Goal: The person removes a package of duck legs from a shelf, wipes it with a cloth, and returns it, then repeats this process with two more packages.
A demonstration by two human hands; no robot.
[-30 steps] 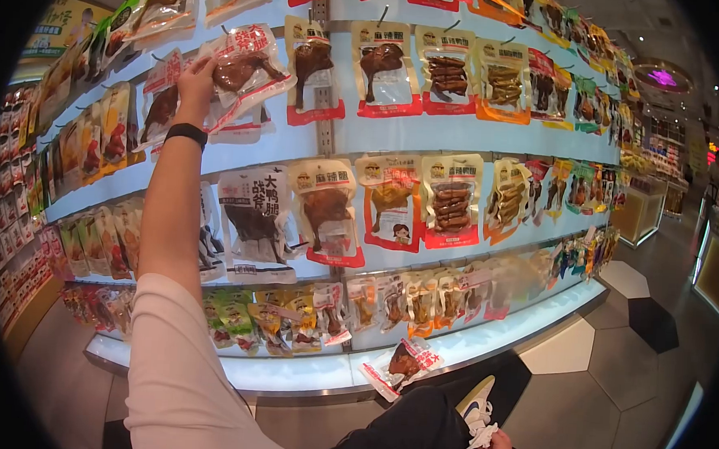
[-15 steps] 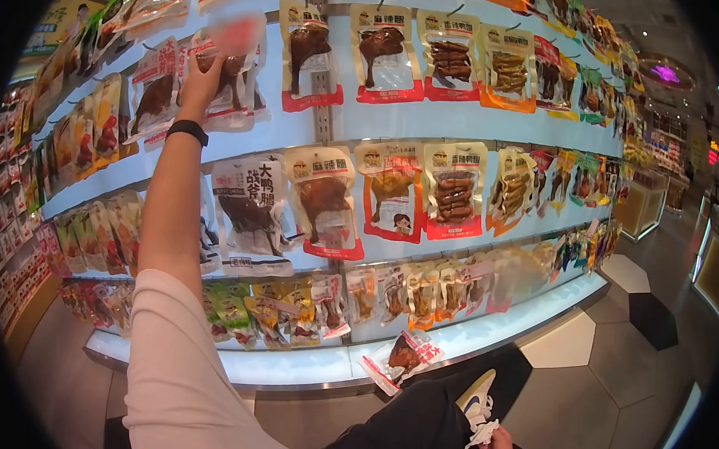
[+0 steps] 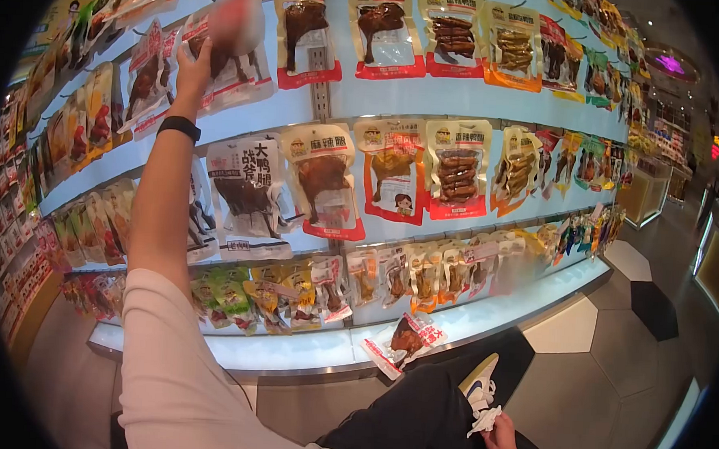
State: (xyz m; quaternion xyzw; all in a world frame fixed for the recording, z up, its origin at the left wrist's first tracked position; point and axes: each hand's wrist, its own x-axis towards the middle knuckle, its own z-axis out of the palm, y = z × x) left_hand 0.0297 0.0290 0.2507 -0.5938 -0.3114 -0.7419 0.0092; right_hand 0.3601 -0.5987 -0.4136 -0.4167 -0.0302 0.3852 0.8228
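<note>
My left hand (image 3: 193,71) is raised to the upper left of the display. It grips the left edge of a clear-and-white duck leg pack (image 3: 241,72) with red print, hanging in the upper row; some of its fingers are hidden. A similar duck leg pack (image 3: 149,79) hangs just left of the hand. Low at the right, my right hand (image 3: 501,440) is closed on a crumpled white tissue (image 3: 485,421), beside a white shoe (image 3: 479,384). Another duck leg pack (image 3: 406,341) with red lettering lies on the lit base ledge in front of my knee.
Rows of vacuum-packed meats hang on the lit blue-white rack, including a spicy leg pack (image 3: 327,178) and a silver-and-black duck leg pack (image 3: 247,188). The lit ledge (image 3: 288,355) runs along the bottom. Hexagonal floor tiles (image 3: 561,326) and a glass case (image 3: 644,195) are at the right.
My left hand has shifted slightly up and left in view, and the pack it grips now tilts and faces me more. The right hand still holds the tissue.
</note>
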